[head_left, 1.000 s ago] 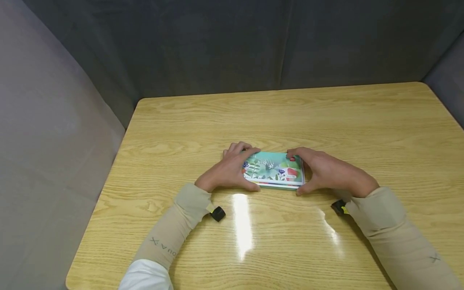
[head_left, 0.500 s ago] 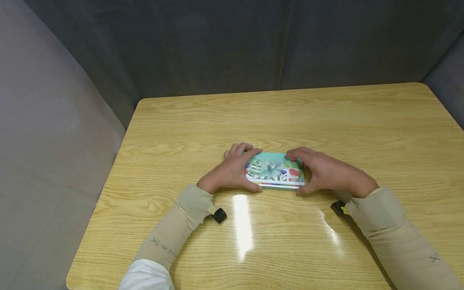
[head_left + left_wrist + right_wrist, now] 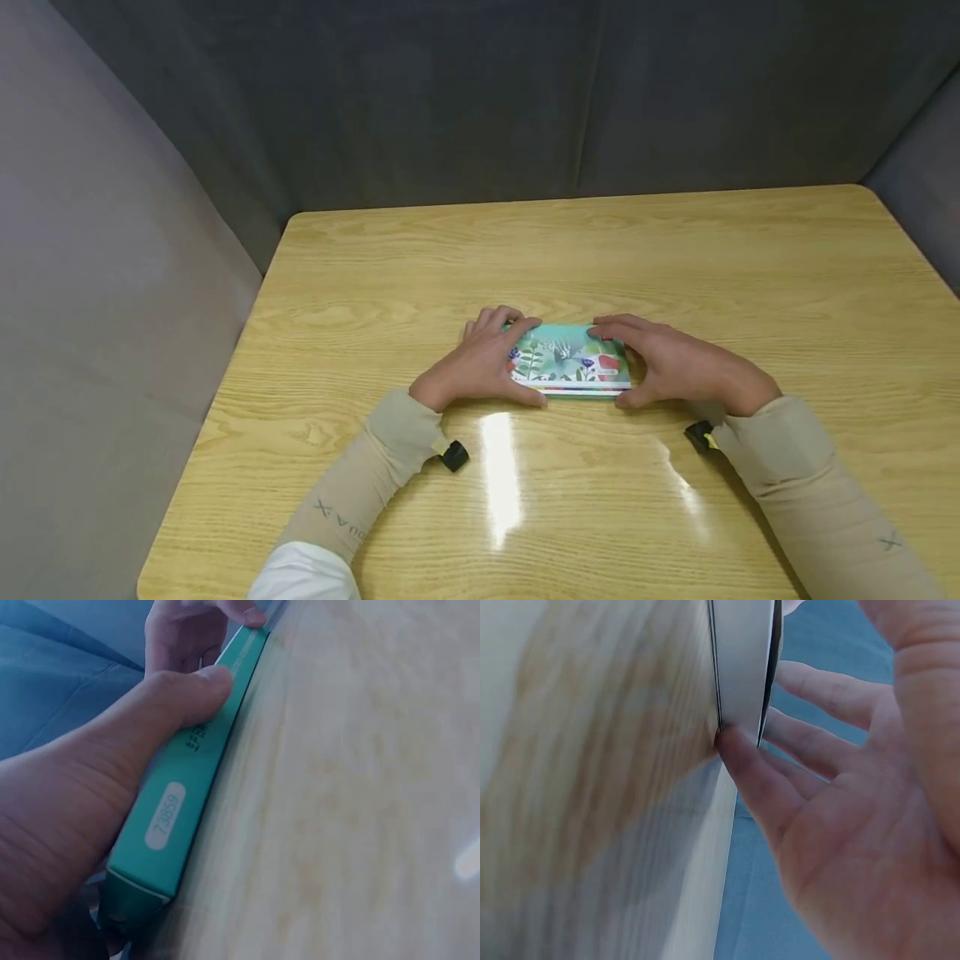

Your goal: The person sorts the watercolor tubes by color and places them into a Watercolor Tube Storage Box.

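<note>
A flat teal cardboard box [image 3: 562,362] with a plant print and a striped near edge lies on the table in the head view. My left hand [image 3: 487,358] grips its left end, thumb along the near side and fingers towards the far side. In the left wrist view that thumb presses the teal side [image 3: 169,814], which bears the number 73859. At the opposite end my right hand [image 3: 667,358] holds the box, thumb at the near corner and fingers at the far one. A pale end face [image 3: 742,660] shows in the right wrist view. The box's underside is hidden.
The wood-grain table [image 3: 375,283] extends around the box on all sides. Dark cloth [image 3: 450,100] hangs behind the table, and a grey cloth wall [image 3: 112,292] stands at its left. A black wrist camera [image 3: 454,456] sits below the left hand.
The left hand and the printed cover have shifted slightly right, and the pale strip at the box's right end is no longer visible. The right hand stays nearly still. The head view has tilted a little.
</note>
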### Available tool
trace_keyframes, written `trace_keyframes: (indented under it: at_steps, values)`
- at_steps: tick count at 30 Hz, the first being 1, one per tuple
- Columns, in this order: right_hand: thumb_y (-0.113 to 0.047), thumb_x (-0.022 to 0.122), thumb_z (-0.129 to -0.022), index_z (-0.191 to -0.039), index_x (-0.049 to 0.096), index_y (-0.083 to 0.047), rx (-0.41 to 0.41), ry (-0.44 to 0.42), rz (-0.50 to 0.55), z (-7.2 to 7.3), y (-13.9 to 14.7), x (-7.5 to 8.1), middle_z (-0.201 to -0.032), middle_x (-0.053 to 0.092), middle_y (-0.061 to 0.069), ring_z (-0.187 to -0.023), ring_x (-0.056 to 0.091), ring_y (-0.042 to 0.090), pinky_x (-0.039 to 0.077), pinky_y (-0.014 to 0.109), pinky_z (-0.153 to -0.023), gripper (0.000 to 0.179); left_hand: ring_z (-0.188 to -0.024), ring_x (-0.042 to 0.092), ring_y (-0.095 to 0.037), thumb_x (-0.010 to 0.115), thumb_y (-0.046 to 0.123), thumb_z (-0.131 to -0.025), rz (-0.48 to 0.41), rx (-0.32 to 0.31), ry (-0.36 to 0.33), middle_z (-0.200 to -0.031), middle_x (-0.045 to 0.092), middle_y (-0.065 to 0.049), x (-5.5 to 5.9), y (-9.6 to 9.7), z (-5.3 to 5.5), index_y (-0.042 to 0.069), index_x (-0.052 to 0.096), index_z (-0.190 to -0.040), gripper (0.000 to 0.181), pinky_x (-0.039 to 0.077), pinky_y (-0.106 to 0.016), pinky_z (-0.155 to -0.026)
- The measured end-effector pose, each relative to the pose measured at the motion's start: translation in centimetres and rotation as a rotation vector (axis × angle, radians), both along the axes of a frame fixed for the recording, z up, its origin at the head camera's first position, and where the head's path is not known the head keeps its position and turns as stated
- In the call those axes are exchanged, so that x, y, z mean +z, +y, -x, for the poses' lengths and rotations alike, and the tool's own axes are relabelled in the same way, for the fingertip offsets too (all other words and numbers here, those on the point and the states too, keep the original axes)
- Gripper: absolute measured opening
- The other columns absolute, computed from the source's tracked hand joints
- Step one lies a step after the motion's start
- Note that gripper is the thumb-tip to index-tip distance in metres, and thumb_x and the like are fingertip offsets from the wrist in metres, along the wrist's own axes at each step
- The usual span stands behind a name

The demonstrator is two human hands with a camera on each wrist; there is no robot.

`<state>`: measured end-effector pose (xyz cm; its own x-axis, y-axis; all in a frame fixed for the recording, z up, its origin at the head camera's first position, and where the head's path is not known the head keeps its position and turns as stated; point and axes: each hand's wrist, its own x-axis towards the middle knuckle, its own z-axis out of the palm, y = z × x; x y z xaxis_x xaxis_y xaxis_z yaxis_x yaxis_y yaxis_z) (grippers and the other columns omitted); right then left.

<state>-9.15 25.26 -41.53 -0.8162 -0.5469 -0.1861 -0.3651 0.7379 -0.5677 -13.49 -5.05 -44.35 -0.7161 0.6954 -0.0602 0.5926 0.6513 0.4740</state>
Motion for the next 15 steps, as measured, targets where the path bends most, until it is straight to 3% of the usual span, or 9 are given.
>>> trace_keyframes:
  at_steps: [9, 15]
  values:
    - [-0.022, 0.089, -0.077, -0.155, 0.041, -0.010, 0.018, -0.030, 0.039, 0.27, -0.18, -0.78, -0.168, 0.031, 0.016, -0.150, 0.038, 0.041, 0.040, 0.059, -0.116, 0.093, -0.135, 0.035, -0.025, 0.080, 0.076, -0.071, 0.058, 0.036, 0.037, -0.153, 0.040, -0.005, -0.18, -0.06, -0.67, 0.024, 0.036, -0.161, 0.113, 0.036, -0.039, -0.100]
    - [-0.046, 0.089, -0.080, -0.158, 0.037, -0.014, -0.008, -0.036, 0.057, 0.39, -0.31, -0.17, -0.167, 0.031, 0.012, -0.150, 0.037, 0.038, 0.037, 0.061, -0.118, 0.099, -0.134, 0.038, -0.024, 0.076, 0.081, -0.072, 0.048, 0.059, 0.065, -0.151, 0.044, -0.004, 0.20, -0.03, -0.53, 0.024, 0.033, -0.162, 0.116, 0.040, -0.041, -0.103]
